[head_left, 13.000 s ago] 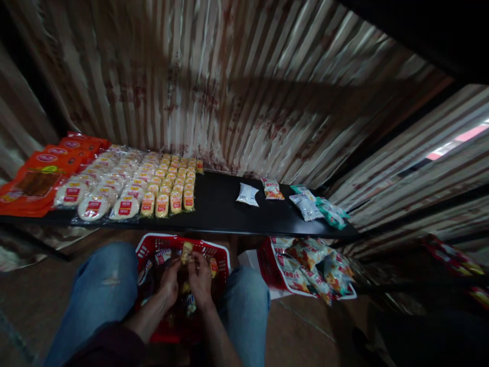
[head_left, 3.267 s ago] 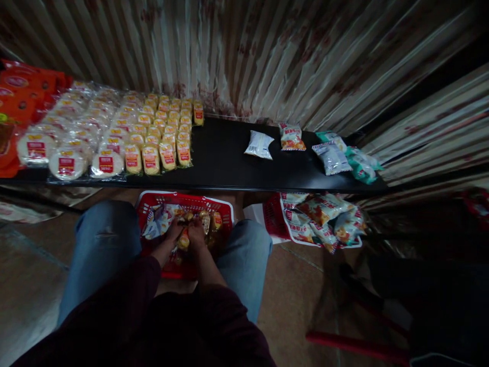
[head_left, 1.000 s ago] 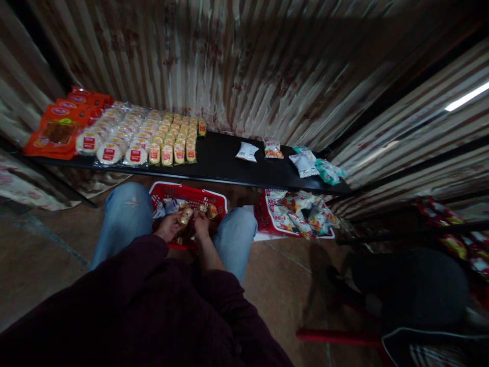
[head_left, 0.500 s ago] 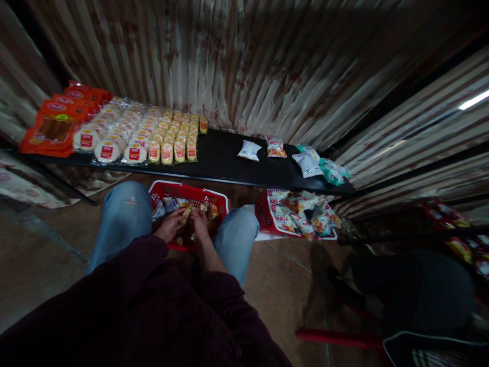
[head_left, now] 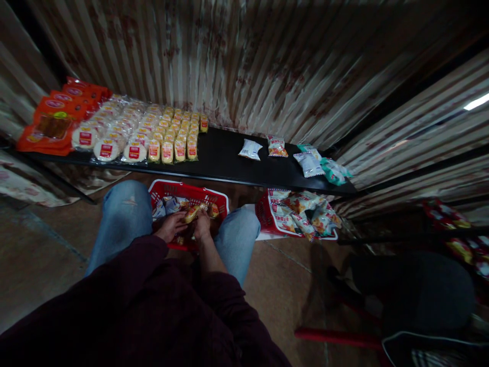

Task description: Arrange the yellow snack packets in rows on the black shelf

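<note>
Over a red basket (head_left: 217,195) between the knees, my left hand (head_left: 172,226) is closed on the left end of a yellow wrapped snack (head_left: 191,213). My right hand (head_left: 202,225) is closed at the snack's right end, its fingers partly hidden. The snack lies level between the two hands. Inside the basket are white-and-blue packets (head_left: 171,205) at the left and another yellow snack (head_left: 214,210) at the right. On the black shelf (head_left: 221,153) beyond stand rows of similar yellow snacks (head_left: 167,151).
Round white packets (head_left: 106,150) and orange bags (head_left: 53,127) fill the shelf's left end. Several small bags (head_left: 308,164) lie at its right. A second red basket (head_left: 267,216) holds chip bags. At the lower right, a person in dark clothes (head_left: 424,290) sits near a red bar (head_left: 336,337).
The yellow snack has turned from steeply tilted to nearly level and now spans both hands. My right hand has shifted slightly right and up.
</note>
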A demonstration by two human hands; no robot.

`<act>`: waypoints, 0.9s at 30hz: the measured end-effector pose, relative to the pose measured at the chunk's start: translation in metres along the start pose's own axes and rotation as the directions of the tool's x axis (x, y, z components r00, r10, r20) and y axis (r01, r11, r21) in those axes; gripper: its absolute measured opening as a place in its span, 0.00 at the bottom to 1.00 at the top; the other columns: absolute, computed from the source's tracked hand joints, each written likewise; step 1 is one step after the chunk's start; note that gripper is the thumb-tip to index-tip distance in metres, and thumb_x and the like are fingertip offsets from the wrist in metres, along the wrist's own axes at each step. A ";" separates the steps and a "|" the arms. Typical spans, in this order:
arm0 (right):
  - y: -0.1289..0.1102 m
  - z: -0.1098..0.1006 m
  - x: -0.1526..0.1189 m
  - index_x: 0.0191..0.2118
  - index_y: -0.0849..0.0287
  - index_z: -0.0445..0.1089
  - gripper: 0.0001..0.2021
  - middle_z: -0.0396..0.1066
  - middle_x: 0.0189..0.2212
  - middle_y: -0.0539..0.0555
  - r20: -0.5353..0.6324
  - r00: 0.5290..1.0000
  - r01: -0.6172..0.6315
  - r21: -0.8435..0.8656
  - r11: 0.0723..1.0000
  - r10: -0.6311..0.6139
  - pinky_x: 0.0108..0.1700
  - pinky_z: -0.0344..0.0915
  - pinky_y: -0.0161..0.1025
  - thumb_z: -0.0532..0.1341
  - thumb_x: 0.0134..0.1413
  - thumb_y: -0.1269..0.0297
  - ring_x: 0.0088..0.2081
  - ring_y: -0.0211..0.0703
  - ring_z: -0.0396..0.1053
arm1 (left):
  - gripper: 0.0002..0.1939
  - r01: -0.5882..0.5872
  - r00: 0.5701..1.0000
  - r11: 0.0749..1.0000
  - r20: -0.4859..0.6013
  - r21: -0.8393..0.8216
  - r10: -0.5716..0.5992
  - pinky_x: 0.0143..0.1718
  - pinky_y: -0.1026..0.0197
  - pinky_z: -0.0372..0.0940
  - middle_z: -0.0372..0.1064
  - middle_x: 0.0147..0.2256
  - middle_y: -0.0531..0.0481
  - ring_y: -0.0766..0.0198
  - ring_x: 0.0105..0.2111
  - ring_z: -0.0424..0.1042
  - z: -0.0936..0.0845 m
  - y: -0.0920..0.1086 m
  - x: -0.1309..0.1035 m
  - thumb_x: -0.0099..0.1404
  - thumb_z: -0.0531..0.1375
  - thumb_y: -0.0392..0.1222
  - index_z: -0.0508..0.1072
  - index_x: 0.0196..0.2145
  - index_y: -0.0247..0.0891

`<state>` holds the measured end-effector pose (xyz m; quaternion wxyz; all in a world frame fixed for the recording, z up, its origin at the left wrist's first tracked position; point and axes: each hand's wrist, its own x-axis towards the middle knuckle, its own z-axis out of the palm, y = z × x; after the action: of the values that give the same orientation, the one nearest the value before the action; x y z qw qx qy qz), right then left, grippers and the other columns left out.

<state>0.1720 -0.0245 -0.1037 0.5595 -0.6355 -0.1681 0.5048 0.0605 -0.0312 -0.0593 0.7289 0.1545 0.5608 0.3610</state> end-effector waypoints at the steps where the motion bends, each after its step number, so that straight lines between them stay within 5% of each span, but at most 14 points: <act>1: -0.002 0.001 -0.001 0.41 0.58 0.68 0.12 0.73 0.27 0.49 -0.014 0.999 -0.037 0.024 0.999 0.037 0.30 0.66 0.32 0.54 0.50 0.65 0.28 0.37 0.70 | 0.10 0.021 1.000 1.000 -0.001 -0.017 -0.021 0.36 0.57 0.69 0.73 0.34 0.47 0.63 0.29 0.71 0.000 -0.001 0.001 0.51 0.61 0.34 0.72 0.35 0.37; 7: -0.015 0.004 -0.008 0.40 0.58 0.69 0.11 0.73 0.28 0.48 -0.017 0.972 -0.223 0.248 0.943 0.234 0.29 0.65 0.31 0.55 0.49 0.69 0.27 0.35 0.70 | 0.13 -0.002 0.999 0.998 0.049 -0.063 0.005 0.33 0.62 0.68 0.74 0.32 0.48 0.65 0.27 0.72 0.004 -0.003 0.001 0.51 0.62 0.30 0.71 0.36 0.35; 14: -0.023 0.002 -0.010 0.37 0.57 0.71 0.12 0.76 0.33 0.51 -0.023 0.976 -0.199 0.286 0.937 0.215 0.35 0.66 0.32 0.57 0.52 0.57 0.35 0.38 0.72 | 0.16 -0.136 0.991 0.991 0.015 0.007 0.136 0.30 0.65 0.64 0.74 0.29 0.49 0.67 0.28 0.71 0.000 0.001 0.001 0.44 0.65 0.33 0.75 0.35 0.34; 18: -0.021 0.001 -0.010 0.38 0.57 0.72 0.13 0.75 0.33 0.50 -0.068 0.980 -0.163 0.254 0.953 0.186 0.32 0.65 0.31 0.62 0.46 0.57 0.32 0.36 0.71 | 0.14 -0.171 0.985 0.984 -0.029 0.054 0.172 0.27 0.67 0.60 0.74 0.29 0.50 0.68 0.27 0.69 0.000 0.005 0.002 0.43 0.65 0.32 0.77 0.32 0.35; 27: -0.011 0.000 -0.008 0.34 0.56 0.72 0.09 0.73 0.26 0.48 -0.104 0.974 -0.172 0.234 0.957 0.201 0.26 0.64 0.30 0.62 0.43 0.65 0.26 0.35 0.68 | 0.11 -0.187 0.973 0.940 -0.186 -0.287 0.136 0.37 0.66 0.65 0.72 0.27 0.53 0.71 0.28 0.71 0.004 0.008 0.012 0.51 0.61 0.23 0.71 0.31 0.35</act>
<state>0.1723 -0.0274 -0.0909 0.5867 -0.6123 -0.0136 0.5298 0.0627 -0.0167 -0.0611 0.6632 0.0564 0.5423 0.5128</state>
